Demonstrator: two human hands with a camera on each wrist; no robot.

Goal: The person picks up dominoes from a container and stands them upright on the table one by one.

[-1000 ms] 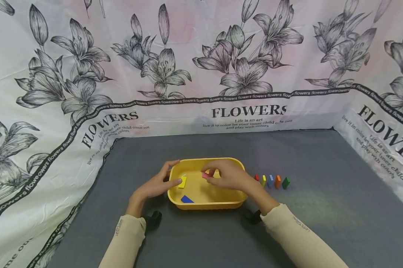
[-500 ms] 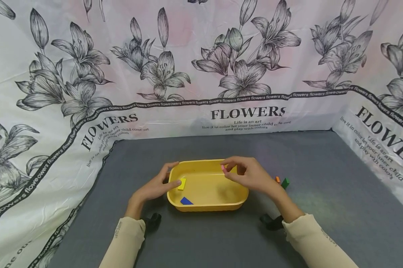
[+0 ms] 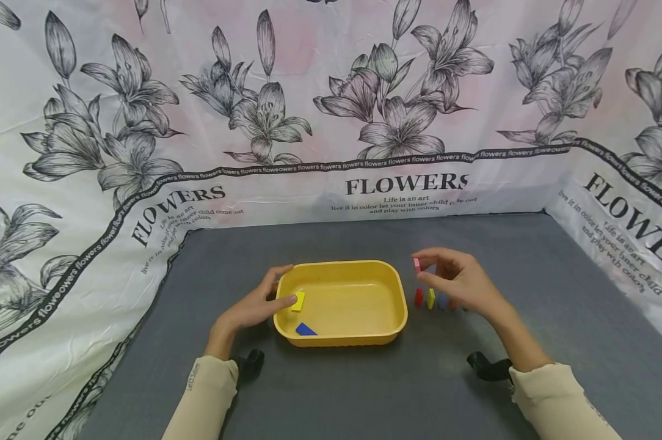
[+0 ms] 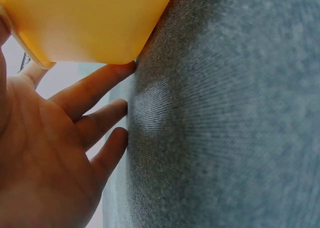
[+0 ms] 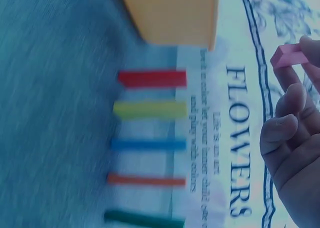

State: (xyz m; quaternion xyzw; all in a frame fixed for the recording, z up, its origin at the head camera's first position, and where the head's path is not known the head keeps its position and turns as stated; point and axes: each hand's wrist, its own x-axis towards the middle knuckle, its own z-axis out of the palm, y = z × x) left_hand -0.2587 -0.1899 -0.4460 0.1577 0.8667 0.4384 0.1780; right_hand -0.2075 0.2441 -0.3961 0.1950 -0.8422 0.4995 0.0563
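Note:
My left hand (image 3: pixel 256 304) holds the left end of a yellow plastic tub (image 3: pixel 339 339), thumb over the rim and fingers outside; the left wrist view shows the lower fingertips against the table. Inside the tub lie a yellow block (image 3: pixel 298 302) and a blue block (image 3: pixel 306 329). Between thumb and fingertips, my right hand (image 3: pixel 463 280) pinches a small pink block (image 5: pixel 287 56), raised to the right of the tub. Below that hand stands a row of upright blocks: red (image 5: pixel 152 78), yellow (image 5: pixel 150 109), blue (image 5: pixel 148 144), orange (image 5: pixel 146 179) and green (image 5: pixel 145 219).
The grey tabletop (image 3: pixel 364 397) stretches around the tub. A white cloth (image 3: pixel 287 201) printed with flowers and lettering hangs along the back and both sides. Dark straps sit at both wrists.
My right hand has moved right with the pink block, from over the tub to above the row of upright blocks. The left hand has stayed on the tub.

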